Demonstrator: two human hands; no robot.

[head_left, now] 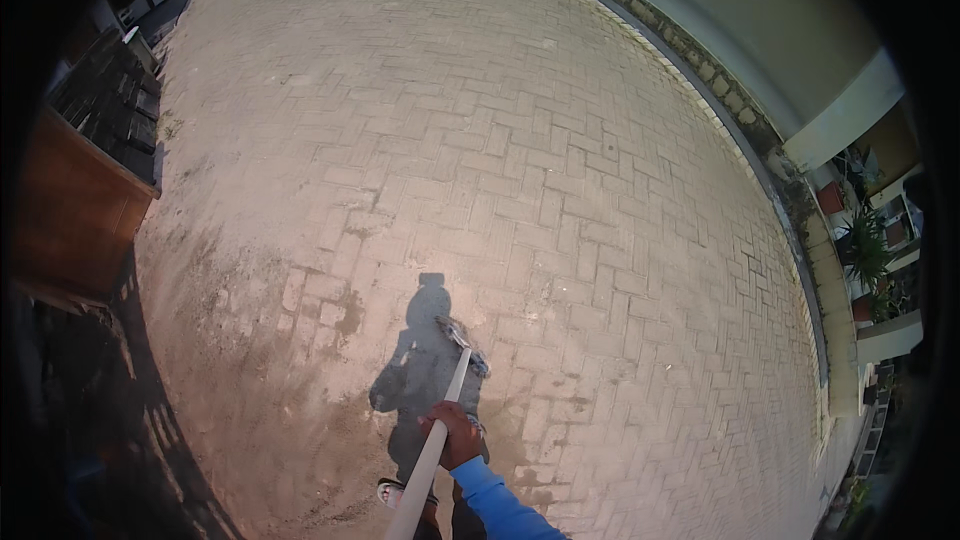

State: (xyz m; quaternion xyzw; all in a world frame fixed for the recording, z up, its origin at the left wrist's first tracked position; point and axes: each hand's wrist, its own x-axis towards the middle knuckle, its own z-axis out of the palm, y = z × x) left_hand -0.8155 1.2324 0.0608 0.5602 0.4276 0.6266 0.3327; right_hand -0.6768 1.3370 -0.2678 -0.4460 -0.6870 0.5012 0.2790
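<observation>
My right hand (458,435), at the end of a blue sleeve, is wrapped round the pale handle of a long-handled broom (425,465). The handle slants from the lower edge up and away from me. Its narrow, dark-and-light head (464,348) lies crosswise on the paving, inside my shadow (425,335); its bristles are too small to make out. My left hand is out of view. A sandalled foot (390,491) shows just left of the handle.
Brick-patterned paving (560,180) spreads ahead, with loose soil (260,420) at the left. A brown wooden structure (80,205) stands on the left. A low kerb wall (740,110) curves along the right, with potted plants (865,245) beyond it.
</observation>
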